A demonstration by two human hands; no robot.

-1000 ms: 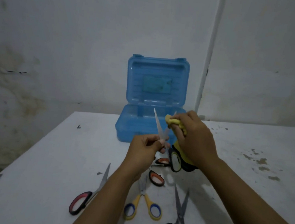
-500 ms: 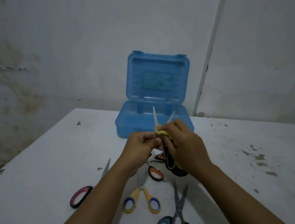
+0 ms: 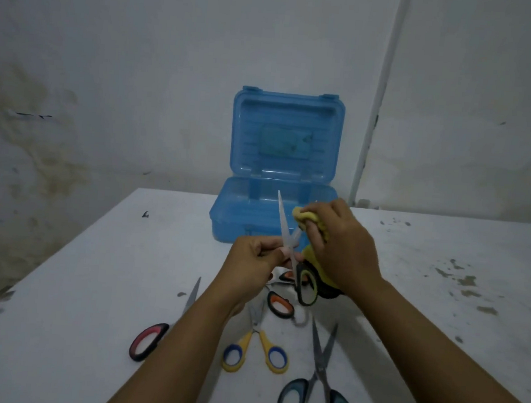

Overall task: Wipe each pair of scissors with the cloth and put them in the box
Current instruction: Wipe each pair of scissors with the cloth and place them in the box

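My left hand (image 3: 253,259) pinches a pair of black-and-green-handled scissors (image 3: 306,287) near the pivot, blades spread and pointing up. One bare blade (image 3: 283,221) stands free. My right hand (image 3: 343,248) grips a yellow cloth (image 3: 304,215) pressed around the other blade, near its tip. The open blue box (image 3: 257,213) stands behind, lid upright. On the table lie red-and-black scissors (image 3: 148,340), yellow-and-blue scissors (image 3: 255,348), dark blue-handled scissors (image 3: 319,387) and orange-and-black scissors (image 3: 280,304) under my hands.
The white table (image 3: 94,267) is stained at the right (image 3: 461,277). A grey wall rises right behind the box, with a white pipe (image 3: 376,114) running down it to the right of the lid.
My right hand slid the cloth down toward the pivot, then back up toward the blade tip. The left hand kept its hold on the scissors.
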